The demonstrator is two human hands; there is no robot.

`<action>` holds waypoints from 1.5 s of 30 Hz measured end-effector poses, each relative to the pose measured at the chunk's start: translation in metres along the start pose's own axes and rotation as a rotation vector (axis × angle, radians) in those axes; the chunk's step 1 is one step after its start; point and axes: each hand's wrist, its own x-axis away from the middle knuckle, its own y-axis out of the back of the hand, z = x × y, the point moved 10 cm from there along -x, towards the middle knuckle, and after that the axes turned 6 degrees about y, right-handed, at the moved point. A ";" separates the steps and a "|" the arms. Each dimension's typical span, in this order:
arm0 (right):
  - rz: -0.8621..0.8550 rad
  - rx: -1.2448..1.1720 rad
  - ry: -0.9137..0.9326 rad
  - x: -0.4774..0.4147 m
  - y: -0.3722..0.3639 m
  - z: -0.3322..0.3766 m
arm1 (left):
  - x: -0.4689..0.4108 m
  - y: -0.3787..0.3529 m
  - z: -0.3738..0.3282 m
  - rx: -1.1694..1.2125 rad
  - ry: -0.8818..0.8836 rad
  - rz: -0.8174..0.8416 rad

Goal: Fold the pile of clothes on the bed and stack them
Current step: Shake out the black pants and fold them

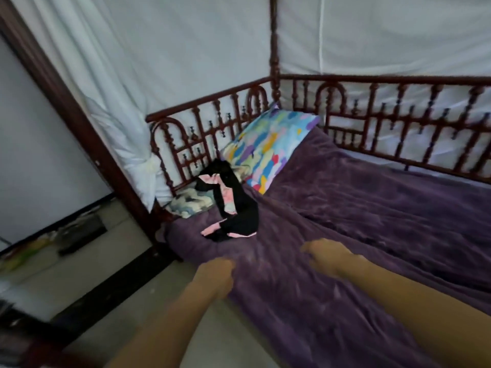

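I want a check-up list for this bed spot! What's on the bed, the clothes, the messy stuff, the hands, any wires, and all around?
Surface: a purple blanket covers the bed.
Job's things: black and pink clothes lie in one unfolded heap near the head of the bed, partly on a small pillow.
Clutter: a colourful pillow leans at the corner; blurred things lie on the floor to the left.
Hands: the left hand is at the blanket's edge, fingers curled, too blurred to tell a grip; the right hand is over the blanket, fingers loosely bent, holding nothing.
Cables: nothing seen.
Surroundings: a dark wooden railing with a white curtain behind it.
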 end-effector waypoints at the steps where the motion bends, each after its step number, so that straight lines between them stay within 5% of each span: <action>1: 0.002 0.001 0.016 -0.018 0.001 0.011 | -0.002 0.000 0.016 0.012 0.014 0.001; 13: 0.038 -0.050 0.104 -0.241 0.005 0.059 | -0.134 0.014 0.167 -0.004 0.120 0.064; 26: 0.119 -0.155 -0.059 -0.420 0.030 0.012 | -0.347 0.054 0.229 0.054 0.010 0.078; 40: 0.260 -0.312 -0.335 -0.652 -0.047 0.018 | -0.603 -0.021 0.343 0.167 -0.104 0.337; 45: -0.002 -0.412 -0.549 -0.754 -0.048 0.017 | -0.674 -0.037 0.394 0.180 -0.092 0.303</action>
